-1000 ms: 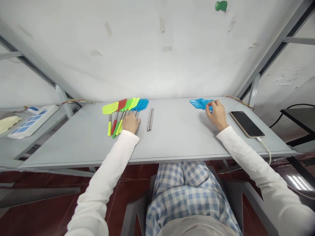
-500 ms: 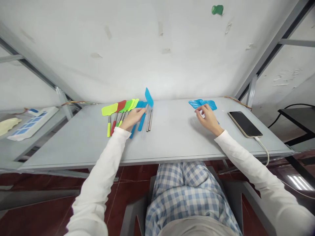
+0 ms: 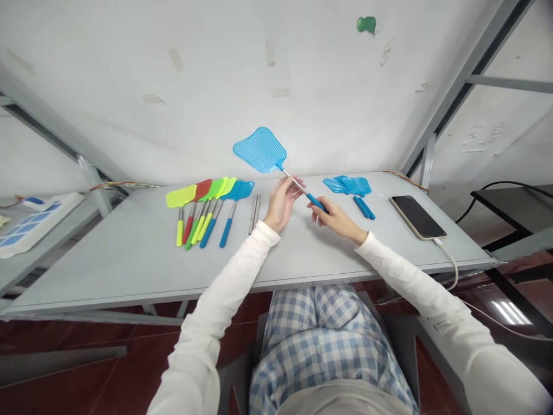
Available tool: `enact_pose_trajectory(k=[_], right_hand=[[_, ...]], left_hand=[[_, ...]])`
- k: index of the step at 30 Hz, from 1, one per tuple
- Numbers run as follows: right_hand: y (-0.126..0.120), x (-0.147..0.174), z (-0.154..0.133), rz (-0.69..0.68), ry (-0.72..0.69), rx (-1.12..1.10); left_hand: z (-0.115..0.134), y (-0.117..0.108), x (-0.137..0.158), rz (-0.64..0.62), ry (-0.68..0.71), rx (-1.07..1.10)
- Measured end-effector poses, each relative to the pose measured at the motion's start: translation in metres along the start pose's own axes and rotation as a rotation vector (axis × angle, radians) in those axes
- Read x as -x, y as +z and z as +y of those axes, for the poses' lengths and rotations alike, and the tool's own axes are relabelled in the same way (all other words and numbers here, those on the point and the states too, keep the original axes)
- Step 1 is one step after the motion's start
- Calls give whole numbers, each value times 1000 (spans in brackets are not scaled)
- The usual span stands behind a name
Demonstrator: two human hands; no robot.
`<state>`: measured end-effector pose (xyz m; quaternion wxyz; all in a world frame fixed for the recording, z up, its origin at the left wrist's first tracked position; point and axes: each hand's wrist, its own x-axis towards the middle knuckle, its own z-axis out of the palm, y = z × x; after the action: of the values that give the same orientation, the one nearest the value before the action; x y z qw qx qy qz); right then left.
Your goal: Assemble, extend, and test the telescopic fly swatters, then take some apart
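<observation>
Above the middle of the grey table you hold a blue fly swatter in both hands, its mesh head raised toward the wall. Your left hand pinches the thin metal rod between thumb and fingertips, and your right hand is closed around the blue grip at the lower end.

To your left lies a fanned row of finished swatters in yellow, red, green and blue, with two bare metal rods just beside them. To your right sit a small pile of loose blue mesh heads and two loose blue grips, then a phone on its cable near the table's edge.

The risk I see is in the thin rod: bend it sideways while pushing or pulling the grip and it could kink. A loose pinch could also let the head swing down onto the row. Your right elbow is near the phone cable, so a wide sweep might drag the phone off.
</observation>
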<state>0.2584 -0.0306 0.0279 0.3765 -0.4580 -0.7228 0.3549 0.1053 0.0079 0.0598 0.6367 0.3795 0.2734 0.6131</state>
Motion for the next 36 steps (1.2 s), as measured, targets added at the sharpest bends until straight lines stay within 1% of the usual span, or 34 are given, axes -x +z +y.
enact_pose_trajectory(k=[3, 5, 7, 9, 11, 13, 14, 16, 18, 20, 21, 22, 23, 24, 28, 29, 30, 31, 32, 33, 35, 36], right_hand=[[1, 7, 13, 135, -84, 371], [6, 11, 16, 163, -107, 534], [11, 13, 15, 135, -86, 598], [15, 15, 11, 97, -50, 567], [18, 16, 5, 71, -34, 421], [17, 16, -1, 13, 10, 160], [16, 17, -3, -47, 67, -6], [12, 17, -6, -221, 234, -355], [7, 17, -7, -391, 374, -638], [4, 17, -6, -494, 414, -780], [3, 16, -6, -524, 408, -787], [2, 16, -5, -530, 394, -745], [3, 16, -5, -501, 371, -652], [6, 16, -5, -431, 331, -512], [22, 16, -7, 52, 66, 231], [27, 16, -6, 115, 36, 369], [31, 16, -6, 141, 34, 462], [34, 15, -5, 140, 53, 509], [36, 15, -5, 127, 73, 507], [36, 14, -5, 114, 81, 459], [33, 12, -6, 66, 91, 247], [29, 11, -7, 1, 121, 92]], left_hand=[[3, 6, -8, 111, -125, 196], [3, 10, -12, 178, -194, 280], [3, 13, -16, 235, -241, 333], [2, 15, -17, 277, -259, 362], [2, 16, -18, 306, -255, 370], [1, 16, -18, 327, -259, 357], [0, 16, -18, 332, -269, 345], [0, 15, -18, 332, -296, 320], [0, 15, -17, 321, -315, 294], [1, 15, -15, 298, -315, 269], [2, 16, -15, 285, -309, 260], [2, 16, -14, 275, -302, 251], [2, 17, -15, 270, -290, 243], [1, 18, -15, 272, -272, 235], [-2, 20, -20, 331, -154, 223], [-3, 21, -21, 342, -137, 223], [-4, 22, -22, 345, -133, 220], [-4, 23, -22, 339, -142, 214], [-4, 24, -22, 323, -159, 203], [-3, 24, -22, 302, -181, 191], [-2, 23, -21, 264, -238, 175], [-1, 23, -20, 249, -268, 175]])
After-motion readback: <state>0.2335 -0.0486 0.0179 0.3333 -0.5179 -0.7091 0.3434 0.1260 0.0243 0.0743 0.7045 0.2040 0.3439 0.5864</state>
